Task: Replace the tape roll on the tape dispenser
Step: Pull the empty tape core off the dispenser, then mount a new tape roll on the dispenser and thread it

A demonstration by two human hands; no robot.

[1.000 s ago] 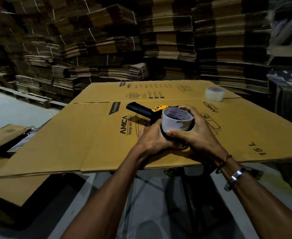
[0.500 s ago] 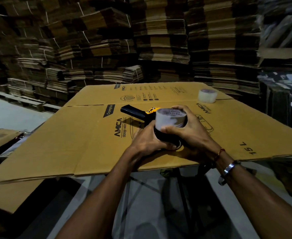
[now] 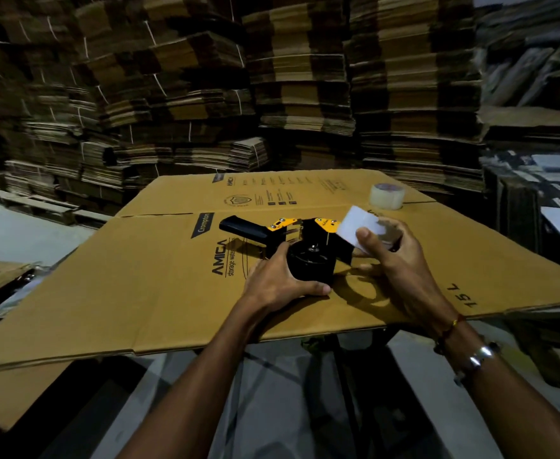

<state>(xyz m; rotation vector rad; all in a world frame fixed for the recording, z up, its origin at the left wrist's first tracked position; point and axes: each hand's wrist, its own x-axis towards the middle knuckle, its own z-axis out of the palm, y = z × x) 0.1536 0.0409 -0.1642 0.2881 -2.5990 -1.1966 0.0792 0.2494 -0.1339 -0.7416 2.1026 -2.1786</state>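
Beside the tape dispenser [image 3: 305, 240], your right hand [image 3: 394, 260] held the empty core [image 3: 364, 228], pinched. Your left hand [image 3: 281, 279] gripped the bare hub [image 3: 311, 263]; you needed the fresh tape roll [image 3: 387, 196] next.

Bare forearms; right wrist: red-orange thread [image 3: 453, 325]; seemingly metal bracelet [image 3: 479, 356].
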